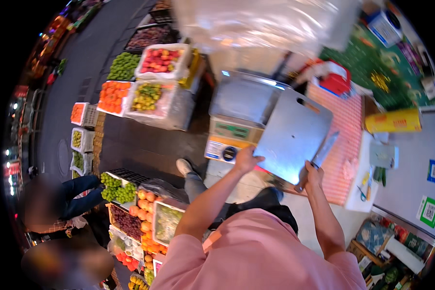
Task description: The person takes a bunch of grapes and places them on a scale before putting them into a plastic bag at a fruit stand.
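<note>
A grey, metallic-looking cutting board with a slot near its far right corner is held tilted in front of me. My left hand is closed on its near left edge, thumb lying on top. Beside the board's right edge, my right hand grips a knife by its dark handle, the blade pointing away from me. Whether those fingers also press on the board I cannot tell. Just beyond the board stands a weighing scale with a flat metal pan, partly covered by the board.
A counter with a red-checked cloth is on the right, bearing a yellow roll and scissors. Fruit crates stand to the left, with more fruit near my left arm. Clear plastic hangs ahead. Two people, blurred, are at lower left.
</note>
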Tool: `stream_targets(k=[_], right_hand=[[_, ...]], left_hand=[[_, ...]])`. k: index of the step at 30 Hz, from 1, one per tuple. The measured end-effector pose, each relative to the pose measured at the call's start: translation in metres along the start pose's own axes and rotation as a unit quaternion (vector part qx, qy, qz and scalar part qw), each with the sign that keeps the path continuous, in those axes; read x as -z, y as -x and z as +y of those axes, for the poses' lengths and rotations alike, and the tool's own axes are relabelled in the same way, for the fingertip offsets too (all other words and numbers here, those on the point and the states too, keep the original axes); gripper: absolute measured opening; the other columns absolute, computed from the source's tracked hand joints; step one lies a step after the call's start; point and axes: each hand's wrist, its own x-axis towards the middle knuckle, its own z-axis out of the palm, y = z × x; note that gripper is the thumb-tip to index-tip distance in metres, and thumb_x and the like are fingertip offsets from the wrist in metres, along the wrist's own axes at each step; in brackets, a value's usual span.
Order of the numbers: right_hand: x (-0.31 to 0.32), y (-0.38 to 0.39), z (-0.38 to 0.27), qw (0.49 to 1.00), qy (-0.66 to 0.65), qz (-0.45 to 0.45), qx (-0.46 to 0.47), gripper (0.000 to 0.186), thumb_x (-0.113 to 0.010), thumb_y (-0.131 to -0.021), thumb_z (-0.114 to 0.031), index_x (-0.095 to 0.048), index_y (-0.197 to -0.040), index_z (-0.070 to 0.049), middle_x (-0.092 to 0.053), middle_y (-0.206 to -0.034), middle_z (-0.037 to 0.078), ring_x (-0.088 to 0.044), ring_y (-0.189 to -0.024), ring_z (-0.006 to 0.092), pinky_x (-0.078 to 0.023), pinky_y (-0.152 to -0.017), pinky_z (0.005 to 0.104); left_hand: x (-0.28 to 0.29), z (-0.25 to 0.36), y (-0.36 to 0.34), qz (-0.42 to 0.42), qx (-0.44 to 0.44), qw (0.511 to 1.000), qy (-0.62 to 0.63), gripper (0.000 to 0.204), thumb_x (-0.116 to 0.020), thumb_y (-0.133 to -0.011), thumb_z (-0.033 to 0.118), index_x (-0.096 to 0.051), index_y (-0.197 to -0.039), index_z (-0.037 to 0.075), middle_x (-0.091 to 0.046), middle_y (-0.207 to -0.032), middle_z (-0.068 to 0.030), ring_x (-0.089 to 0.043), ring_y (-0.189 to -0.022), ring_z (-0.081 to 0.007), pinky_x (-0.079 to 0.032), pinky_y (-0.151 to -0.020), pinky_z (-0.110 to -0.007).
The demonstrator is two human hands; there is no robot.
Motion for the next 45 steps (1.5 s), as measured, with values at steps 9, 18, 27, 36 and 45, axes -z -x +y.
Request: stream_targets(k=[9, 18, 27, 36, 45], right_hand=[[-0.279, 0.211, 0.004, 0.991, -0.056, -0.078, -0.096, 0.017, -0.066, -0.085, -0.005, -0.064, -0.102, 0.000, -0.063, -0.091, 0.008, -0.060, -0.080, 0.0229, -0.049, -0.072, 0.0391], [-0.534, 0.284, -0.095, 0.977, -0.030, -0.194, -0.088, 0.021, -0.065, -0.086, -0.007, -0.060, -0.104, 0.003, -0.064, -0.098, 0.013, -0.062, -0.088, 0.0270, -0.051, -0.076, 0.0438], [-0.688, 0.220, -0.211, 0.964, -0.037, -0.253, -0.075, 0.021, -0.067, -0.085, -0.005, -0.061, -0.101, 0.008, -0.065, -0.100, 0.016, -0.064, -0.089, 0.0279, -0.051, -0.077, 0.0413], [-0.863, 0.059, -0.279, 0.970, 0.015, -0.220, -0.099, 0.030, -0.075, -0.079, -0.008, -0.063, -0.103, 0.005, -0.066, -0.099, 0.012, -0.064, -0.083, 0.0242, -0.051, -0.074, 0.0377], [-0.935, -0.270, -0.188, 0.929, 0.258, -0.059, 0.257, 0.033, -0.071, -0.081, -0.026, -0.063, -0.101, -0.001, -0.066, -0.104, 0.020, -0.063, -0.095, 0.0388, -0.050, -0.080, 0.0436]], left_hand=[[0.349, -0.087, 0.085, 0.048, 0.022, 0.998, -0.021, 0.038, -0.078, -0.071, 0.030, -0.069, -0.097, 0.005, -0.069, -0.091, -0.0168, -0.066, -0.086, -0.0326, -0.051, -0.077, -0.040], [0.588, -0.135, 0.053, 0.134, 0.032, 0.979, 0.152, 0.033, -0.078, -0.075, 0.015, -0.066, -0.100, -0.003, -0.070, -0.087, -0.0106, -0.065, -0.080, -0.0160, -0.051, -0.072, -0.030], [0.693, -0.100, -0.090, 0.037, 0.119, 0.877, 0.464, 0.066, -0.065, -0.087, 0.046, -0.047, -0.133, 0.003, -0.055, -0.126, -0.0135, -0.055, -0.115, -0.0276, -0.047, -0.092, -0.049], [0.732, -0.159, -0.349, 0.190, 0.091, 0.877, 0.432, 0.054, -0.049, -0.099, 0.041, -0.056, -0.119, -0.008, -0.064, -0.109, -0.0127, -0.062, -0.095, -0.0189, -0.050, -0.086, -0.033], [0.718, -0.259, -0.612, 0.141, 0.107, 0.976, 0.124, 0.046, -0.048, -0.099, 0.041, -0.063, -0.106, -0.002, -0.066, -0.099, -0.0077, -0.060, -0.091, -0.0191, -0.047, -0.083, -0.036]])
